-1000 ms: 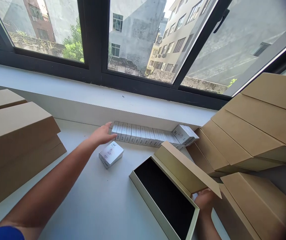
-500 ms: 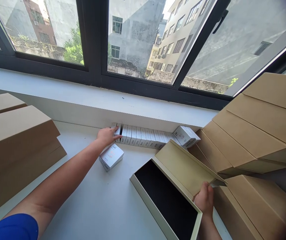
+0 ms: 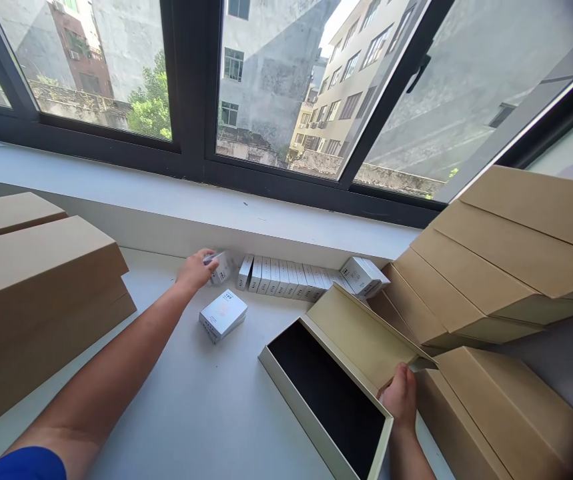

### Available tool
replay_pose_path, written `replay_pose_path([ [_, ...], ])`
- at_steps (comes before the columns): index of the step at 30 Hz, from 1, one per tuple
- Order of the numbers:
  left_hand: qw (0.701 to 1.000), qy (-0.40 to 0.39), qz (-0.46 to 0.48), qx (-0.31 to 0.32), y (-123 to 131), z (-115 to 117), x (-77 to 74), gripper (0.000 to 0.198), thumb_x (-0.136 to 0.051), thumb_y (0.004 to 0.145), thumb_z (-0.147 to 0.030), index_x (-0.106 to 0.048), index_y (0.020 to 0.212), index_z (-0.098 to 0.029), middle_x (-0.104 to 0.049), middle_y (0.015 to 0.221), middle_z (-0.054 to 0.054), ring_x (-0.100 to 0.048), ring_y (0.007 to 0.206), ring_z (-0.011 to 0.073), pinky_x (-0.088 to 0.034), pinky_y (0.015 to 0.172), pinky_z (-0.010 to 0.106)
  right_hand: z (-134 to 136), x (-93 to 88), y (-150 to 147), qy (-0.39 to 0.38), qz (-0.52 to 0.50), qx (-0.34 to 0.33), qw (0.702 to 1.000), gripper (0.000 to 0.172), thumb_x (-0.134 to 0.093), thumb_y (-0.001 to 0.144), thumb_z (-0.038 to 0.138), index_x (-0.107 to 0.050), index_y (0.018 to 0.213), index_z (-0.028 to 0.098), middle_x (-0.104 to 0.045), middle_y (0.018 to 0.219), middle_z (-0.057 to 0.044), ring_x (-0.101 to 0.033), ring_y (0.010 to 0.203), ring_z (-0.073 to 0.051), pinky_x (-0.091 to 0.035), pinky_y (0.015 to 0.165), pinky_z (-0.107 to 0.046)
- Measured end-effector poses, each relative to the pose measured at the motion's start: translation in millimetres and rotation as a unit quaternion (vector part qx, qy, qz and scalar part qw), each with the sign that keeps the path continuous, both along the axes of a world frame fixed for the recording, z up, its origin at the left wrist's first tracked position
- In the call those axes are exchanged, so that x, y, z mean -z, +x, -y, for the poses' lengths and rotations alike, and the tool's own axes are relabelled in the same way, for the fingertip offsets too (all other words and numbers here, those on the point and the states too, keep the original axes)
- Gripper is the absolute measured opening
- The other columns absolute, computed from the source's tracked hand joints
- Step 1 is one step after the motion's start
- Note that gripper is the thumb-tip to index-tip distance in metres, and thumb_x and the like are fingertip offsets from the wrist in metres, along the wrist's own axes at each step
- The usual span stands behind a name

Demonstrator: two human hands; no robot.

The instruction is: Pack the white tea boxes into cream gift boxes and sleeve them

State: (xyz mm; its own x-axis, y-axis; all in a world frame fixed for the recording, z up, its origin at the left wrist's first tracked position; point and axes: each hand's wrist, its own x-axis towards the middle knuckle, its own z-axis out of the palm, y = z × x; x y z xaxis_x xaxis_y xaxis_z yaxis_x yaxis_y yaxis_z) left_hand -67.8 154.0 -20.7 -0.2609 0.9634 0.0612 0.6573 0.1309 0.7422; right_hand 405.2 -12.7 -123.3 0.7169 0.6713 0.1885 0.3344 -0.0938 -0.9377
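My left hand (image 3: 197, 270) is closed around a small white carton (image 3: 222, 268), smeared by motion, at the left end of a row of similar white cartons (image 3: 281, 278). Two more white cartons (image 3: 223, 312) lie stacked in front of that hand on the white table. With its fingers curled, my right hand (image 3: 400, 395) grips the raised lid of a pale gold hinged box (image 3: 361, 327). The box stands open and shows a black inside (image 3: 329, 393). Some white cartons (image 3: 363, 275) lean at the right end of the row, behind the lid.
Brown boxes (image 3: 506, 260) are piled high on the right, with others (image 3: 501, 400) below, close to my right hand. Another brown stack (image 3: 36, 293) stands on the left. Behind the row run a white window ledge (image 3: 266, 213) and dark-framed windows (image 3: 193, 87).
My left hand has pulled a white carton away from the row's left end, moving it slightly left and tilting it. My right hand still grips the box lid. The camera view has shifted a little.
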Motion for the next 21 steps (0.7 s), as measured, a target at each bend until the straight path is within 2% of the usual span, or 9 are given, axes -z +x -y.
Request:
replay_pose_path([
  [2,0.996,0.046,0.043,-0.063,-5,7,-1.5,0.046,-0.06,0.085,-0.046,-0.058,0.127,-0.026,-0.067,0.12,0.012,-0.065,0.107,0.0316,-0.052,0.083,0.038,3,-6.0,-1,0.004,-0.032,0.0,0.999,0.054,-0.042,0.086,0.069,-0.058,0.097,0.018,-0.064,0.085,-0.01,-0.066,0.085,-0.03,-0.054,0.073,-0.043],
  [5,0.978,0.11,0.14,-0.107,-6,20,-1.9,0.048,-0.048,0.092,-0.045,-0.043,0.134,-0.021,-0.063,0.128,0.015,-0.066,0.107,0.0267,-0.053,0.082,0.035,6,-13.6,2,0.03,-0.071,-0.006,0.997,0.052,-0.043,0.086,0.068,-0.056,0.105,0.021,-0.064,0.097,-0.012,-0.066,0.096,-0.03,-0.055,0.075,-0.042],
  [8,0.952,0.155,0.246,-0.099,2,36,-5.3,0.049,-0.04,0.096,-0.047,-0.032,0.134,-0.018,-0.063,0.128,0.016,-0.069,0.097,0.0205,-0.055,0.075,0.03,10,-19.7,3,0.04,-0.069,0.023,0.996,0.054,-0.045,0.084,0.069,-0.053,0.107,0.02,-0.062,0.101,-0.011,-0.064,0.104,-0.032,-0.055,0.079,-0.044],
  [11,0.925,0.184,0.322,-0.079,15,55,-16.8,0.053,-0.045,0.092,-0.053,-0.032,0.131,-0.018,-0.061,0.131,0.017,-0.069,0.096,0.0197,-0.055,0.072,0.03,19,-29.2,-10,0.026,-0.022,0.068,0.997,0.056,-0.049,0.082,0.068,-0.052,0.106,0.019,-0.061,0.1,-0.013,-0.062,0.107,-0.038,-0.054,0.085,-0.051],
  [13,0.913,0.195,0.353,-0.056,24,69,-29.2,0.056,-0.053,0.088,-0.054,-0.038,0.128,-0.018,-0.062,0.128,0.016,-0.068,0.093,0.0197,-0.055,0.07,0.03,29,-41.3,-28,0.034,0.032,0.105,0.993,0.058,-0.05,0.084,0.065,-0.051,0.116,0.017,-0.059,0.114,-0.019,-0.058,0.116,-0.04,-0.051,0.094,-0.055],
  [15,0.901,0.2,0.384,-0.018,31,85,-44.6,0.056,-0.062,0.083,-0.052,-0.045,0.125,-0.019,-0.064,0.124,0.013,-0.068,0.091,0.0194,-0.055,0.07,0.029,40,-60.8,-51,0.076,0.124,0.142,0.979,0.067,-0.05,0.088,0.062,-0.044,0.135,0.014,-0.046,0.141,-0.026,-0.047,0.134,-0.041,-0.041,0.109,-0.057],
  [17,0.886,0.192,0.42,0.031,39,101,-61.4,0.057,-0.069,0.078,-0.046,-0.048,0.124,-0.02,-0.064,0.122,0.011,-0.068,0.091,0.0192,-0.055,0.071,0.029,50,-88.9,-74,0.138,0.243,0.091,0.956,0.077,-0.056,0.087,0.059,-0.036,0.144,0.011,-0.034,0.153,-0.027,-0.035,0.145,-0.04,-0.029,0.118,-0.059],
  [19,0.877,0.156,0.446,0.088,47,117,-77.3,0.058,-0.075,0.073,-0.041,-0.052,0.122,-0.02,-0.065,0.118,0.008,-0.068,0.089,0.0192,-0.055,0.07,0.028,56,-123.4,-96,0.174,0.338,-0.021,0.925,0.084,-0.059,0.085,0.06,-0.029,0.148,0.014,-0.039,0.15,-0.024,-0.038,0.143,-0.039,-0.031,0.116,-0.062],
  [21,0.868,0.101,0.461,0.154,56,132,-89.7,0.055,-0.079,0.067,-0.037,-0.057,0.115,-0.019,-0.067,0.107,0.006,-0.067,0.084,0.018,-0.053,0.067,0.026,59,-158.4,-118,0.205,0.399,-0.138,0.883,0.101,-0.067,0.08,0.065,-0.016,0.154,0.018,-0.041,0.147,-0.022,-0.043,0.139,-0.04,-0.035,0.112,-0.064],
])
